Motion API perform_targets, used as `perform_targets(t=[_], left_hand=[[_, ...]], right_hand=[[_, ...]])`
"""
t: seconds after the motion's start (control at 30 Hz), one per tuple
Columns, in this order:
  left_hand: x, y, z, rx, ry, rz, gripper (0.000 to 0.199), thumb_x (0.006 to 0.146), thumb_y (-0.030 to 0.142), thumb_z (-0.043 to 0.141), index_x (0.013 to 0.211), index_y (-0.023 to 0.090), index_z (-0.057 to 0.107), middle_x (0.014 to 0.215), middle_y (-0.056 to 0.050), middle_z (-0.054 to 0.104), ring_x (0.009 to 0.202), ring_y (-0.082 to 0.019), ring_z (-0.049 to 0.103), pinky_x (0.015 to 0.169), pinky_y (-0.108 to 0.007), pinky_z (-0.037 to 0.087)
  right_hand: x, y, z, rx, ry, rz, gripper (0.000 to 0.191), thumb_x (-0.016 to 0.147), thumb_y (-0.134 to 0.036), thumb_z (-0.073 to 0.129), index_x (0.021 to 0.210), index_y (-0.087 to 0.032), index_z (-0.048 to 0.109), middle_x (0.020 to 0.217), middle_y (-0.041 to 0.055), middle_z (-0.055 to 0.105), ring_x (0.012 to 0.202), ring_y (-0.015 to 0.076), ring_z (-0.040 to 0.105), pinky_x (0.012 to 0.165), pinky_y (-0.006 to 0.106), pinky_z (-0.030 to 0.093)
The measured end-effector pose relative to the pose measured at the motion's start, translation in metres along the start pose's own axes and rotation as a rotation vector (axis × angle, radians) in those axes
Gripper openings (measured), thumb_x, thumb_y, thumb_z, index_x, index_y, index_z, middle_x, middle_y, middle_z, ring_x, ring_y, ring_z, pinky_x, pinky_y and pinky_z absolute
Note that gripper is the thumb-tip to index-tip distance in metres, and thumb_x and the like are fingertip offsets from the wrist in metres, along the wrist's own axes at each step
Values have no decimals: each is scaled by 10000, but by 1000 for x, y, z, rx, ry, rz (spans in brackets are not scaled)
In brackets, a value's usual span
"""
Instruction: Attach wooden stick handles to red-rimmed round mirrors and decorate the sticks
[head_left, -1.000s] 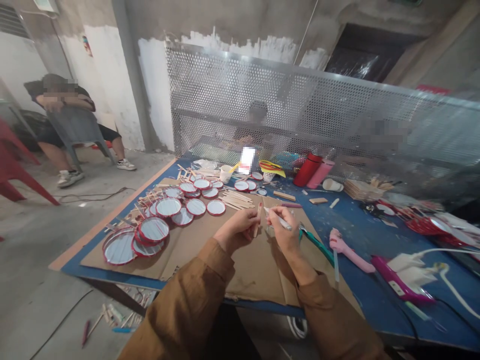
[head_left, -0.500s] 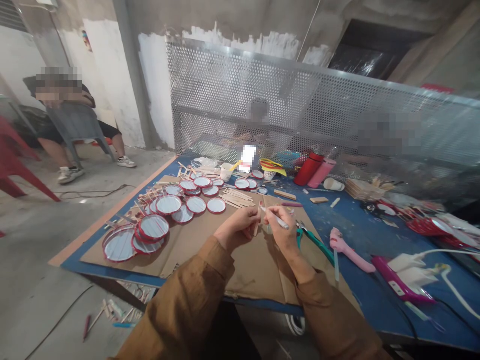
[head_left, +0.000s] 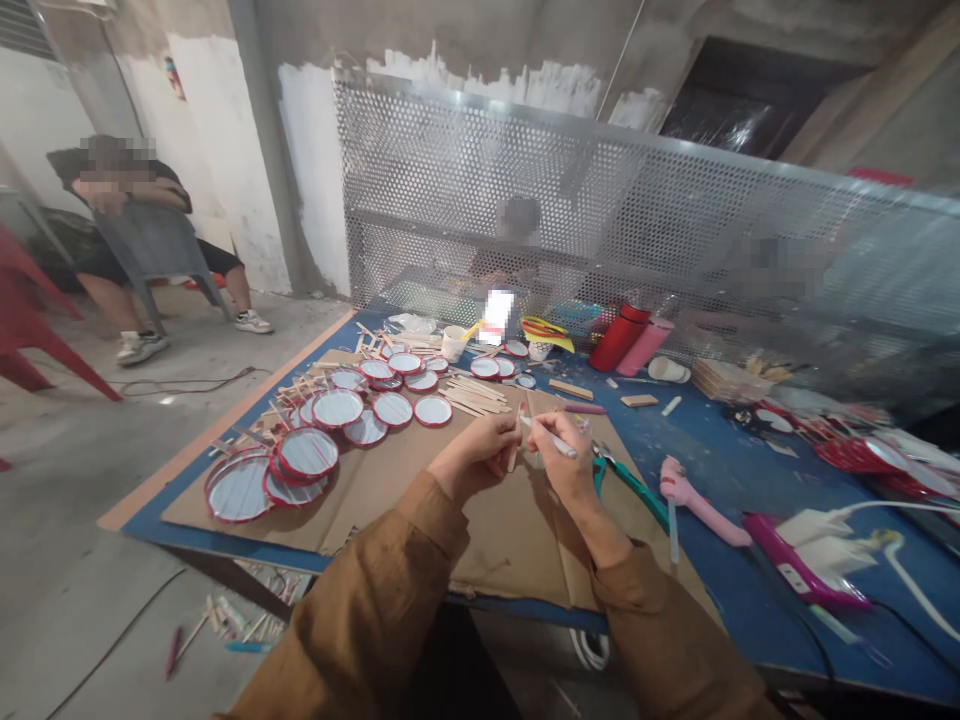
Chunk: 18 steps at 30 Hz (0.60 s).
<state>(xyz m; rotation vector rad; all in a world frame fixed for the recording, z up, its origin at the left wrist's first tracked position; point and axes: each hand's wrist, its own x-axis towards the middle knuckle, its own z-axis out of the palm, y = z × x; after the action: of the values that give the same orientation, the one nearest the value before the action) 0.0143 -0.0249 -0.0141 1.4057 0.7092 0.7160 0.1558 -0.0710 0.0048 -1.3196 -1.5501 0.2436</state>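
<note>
The left hand (head_left: 474,452) pinches a small stick (head_left: 511,459) with a red top, and the right hand (head_left: 570,474) grips a white pen (head_left: 561,443), its tip at the stick.

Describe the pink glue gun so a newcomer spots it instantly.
On the blue table, find the right edge of the cardboard. Beside it, between the green-handled tool and purple power strip, lies the glue gun: the only pink one of those three.
</note>
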Motion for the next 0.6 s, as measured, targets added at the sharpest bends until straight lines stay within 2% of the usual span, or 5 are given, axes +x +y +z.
perform_targets(t=[0.27, 0.47, 0.6], left_hand=[[1, 4, -1, 64, 2, -26, 194, 882, 275, 511, 725, 176, 457, 507, 57, 466, 363, -55, 439, 381, -153, 315], [2, 2, -1, 40, 6, -33, 152, 868, 239, 513, 742, 178, 454, 520, 64, 460, 354, -45, 421, 378, -150, 305], [4, 1, -2, 61, 2, -20, 152, 869, 256, 521, 753, 175, 464, 525, 62, 464, 363, -44, 429, 386, -147, 324]], right_hand=[[-1, 2, 1, 4, -14, 18, 200, 860, -388, 551, 762, -223, 608, 588, -12, 632, 576, 162, 600, 617, 282, 469], [0, 4, -2, -40, 130, 122, 192, 828, -392, 571, 738, -224, 590, 574, -14, 621, 543, 164, 590, 577, 277, 465], [-1, 2, -1, 83, 67, 108, 216, 848, -421, 557, 779, -220, 598, 605, -12, 633, 551, 163, 610, 577, 280, 484]])
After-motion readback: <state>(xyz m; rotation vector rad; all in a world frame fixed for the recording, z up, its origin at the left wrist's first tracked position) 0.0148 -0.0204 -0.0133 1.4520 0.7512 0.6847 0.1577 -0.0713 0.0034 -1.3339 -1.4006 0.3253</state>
